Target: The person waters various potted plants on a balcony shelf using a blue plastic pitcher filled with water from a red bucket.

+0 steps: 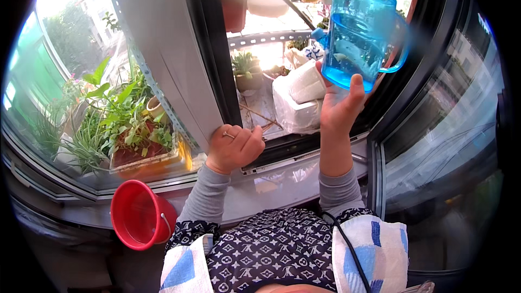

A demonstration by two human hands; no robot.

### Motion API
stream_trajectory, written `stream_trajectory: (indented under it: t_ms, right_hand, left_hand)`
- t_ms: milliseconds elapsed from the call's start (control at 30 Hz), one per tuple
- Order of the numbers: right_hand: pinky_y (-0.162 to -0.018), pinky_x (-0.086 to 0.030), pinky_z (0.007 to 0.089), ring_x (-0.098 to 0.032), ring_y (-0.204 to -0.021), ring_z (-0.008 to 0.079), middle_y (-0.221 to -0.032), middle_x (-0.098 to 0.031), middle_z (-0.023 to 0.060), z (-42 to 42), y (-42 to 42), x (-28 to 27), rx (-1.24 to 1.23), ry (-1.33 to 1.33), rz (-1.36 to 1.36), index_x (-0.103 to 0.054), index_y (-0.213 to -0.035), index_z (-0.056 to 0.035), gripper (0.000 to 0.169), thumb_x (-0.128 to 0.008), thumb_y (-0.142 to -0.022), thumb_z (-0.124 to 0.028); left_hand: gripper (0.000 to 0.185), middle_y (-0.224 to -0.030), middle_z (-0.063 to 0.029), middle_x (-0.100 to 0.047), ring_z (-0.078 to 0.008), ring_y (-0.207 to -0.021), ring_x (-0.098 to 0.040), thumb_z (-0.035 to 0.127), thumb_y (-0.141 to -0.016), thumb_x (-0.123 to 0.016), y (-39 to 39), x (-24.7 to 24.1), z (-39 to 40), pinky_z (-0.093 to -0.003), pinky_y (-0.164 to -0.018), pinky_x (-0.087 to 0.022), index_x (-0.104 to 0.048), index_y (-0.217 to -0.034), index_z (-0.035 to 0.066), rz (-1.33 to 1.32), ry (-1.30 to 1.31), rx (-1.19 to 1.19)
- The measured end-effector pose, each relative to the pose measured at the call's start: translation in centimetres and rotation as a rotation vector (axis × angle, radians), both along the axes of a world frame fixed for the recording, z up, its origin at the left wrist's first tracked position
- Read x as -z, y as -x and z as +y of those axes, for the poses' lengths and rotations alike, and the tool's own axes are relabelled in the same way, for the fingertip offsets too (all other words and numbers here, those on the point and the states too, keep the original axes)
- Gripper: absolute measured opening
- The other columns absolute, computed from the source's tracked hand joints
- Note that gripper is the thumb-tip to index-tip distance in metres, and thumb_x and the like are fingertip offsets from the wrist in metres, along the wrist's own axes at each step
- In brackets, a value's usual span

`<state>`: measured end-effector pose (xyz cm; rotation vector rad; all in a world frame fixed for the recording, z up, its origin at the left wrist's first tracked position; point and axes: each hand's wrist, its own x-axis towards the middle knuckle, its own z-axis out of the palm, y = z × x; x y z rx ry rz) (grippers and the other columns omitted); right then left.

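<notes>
My right hand (342, 108) holds a translucent blue plastic jug (358, 32) up in the open window, its palm under the base and the thumb against the lower side. Clear liquid fills part of the jug, and a pale shape shows through its wall. The jug's handle points right; a small blue knob or spout sticks out at its left. Curled into a loose fist, my left hand (236, 148) rests against the lower end of the window frame (179, 53), with a ring on one finger. Nothing shows in its fingers.
A red plastic bucket (140, 213) stands on the left by the sill (281, 183). Beyond the frame are potted plants (134, 122), a white foam box (299, 108) wrapped in plastic and a perforated metal rack (272, 38). An open glass sash (439, 130) flanks my right side.
</notes>
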<state>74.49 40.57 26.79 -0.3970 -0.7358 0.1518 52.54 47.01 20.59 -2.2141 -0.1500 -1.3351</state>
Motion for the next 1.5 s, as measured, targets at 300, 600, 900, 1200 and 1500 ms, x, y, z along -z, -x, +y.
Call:
stream_trajectory:
  t_ms: [300, 600, 900, 1200, 1500]
  right_hand:
    - [-0.092, -0.054, 0.0569, -0.059, -0.116, 0.0345, -0.138, -0.051, 0.0144, -6.4, -5.9, 5.7, 0.105, 0.099, 0.05, -0.033, -0.147, -0.006, 0.087, -0.066, -0.08, -0.051]
    - [-0.088, -0.056, 0.0524, -0.057, -0.12, 0.035, -0.141, -0.047, 0.0151, -10.0, -8.8, 12.2, 0.14, 0.299, 0.038, -0.029, -0.149, -0.0099, 0.098, -0.069, -0.073, -0.056]
    - [-0.085, -0.057, 0.0556, -0.054, -0.119, 0.0385, -0.144, -0.038, 0.0144, -8.7, -8.6, 17.3, 0.381, 0.398, -0.097, -0.025, -0.147, -0.0163, 0.09, -0.072, -0.075, -0.041]
    - [-0.105, -0.042, 0.041, -0.042, -0.126, 0.0275, -0.138, -0.034, 0.012, -4.9, -5.1, 15.7, 0.467, 0.503, -0.275, -0.022, -0.146, -0.0106, 0.101, -0.083, -0.067, -0.024]
    - [-0.106, -0.035, 0.0413, -0.04, -0.126, 0.0291, -0.135, -0.035, 0.0141, 0.9, -3.5, 16.3, 0.523, 0.588, -0.442, -0.028, -0.143, -0.0062, 0.098, -0.086, -0.064, -0.016]
  left_hand:
    - [0.021, -0.063, 0.0037, -0.046, -0.0128, -0.053, -0.044, 0.008, -0.066, -0.065, -1.0, 0.3, 0.6, -0.0287, -0.053, -0.034, -0.068, -0.087, 0.009, -0.028, 0.014, 0.009]
    - [0.024, -0.067, 0.0027, -0.05, -0.0135, -0.055, -0.046, 0.006, -0.068, -0.064, -0.2, 0.6, 0.4, -0.0296, -0.052, -0.037, -0.067, -0.092, 0.007, 0.029, 0.038, -0.034]
    - [0.024, -0.069, 0.002, -0.052, -0.0136, -0.055, -0.045, 0.006, -0.069, -0.063, 0.8, 0.3, -0.7, -0.0292, -0.052, -0.036, -0.066, -0.093, 0.006, 0.036, 0.099, -0.032]
    - [0.014, -0.071, 0.0014, -0.052, -0.0145, -0.059, -0.046, 0.011, -0.081, -0.06, 1.8, -0.5, -2.0, -0.0292, -0.052, -0.036, -0.066, -0.093, 0.008, 0.061, 0.139, -0.026]
    - [0.023, -0.074, 0.0011, -0.053, -0.0151, -0.062, -0.048, 0.011, -0.075, -0.062, 2.2, -1.0, -2.6, -0.0306, -0.055, -0.038, -0.064, -0.098, 0.01, 0.082, 0.165, -0.016]
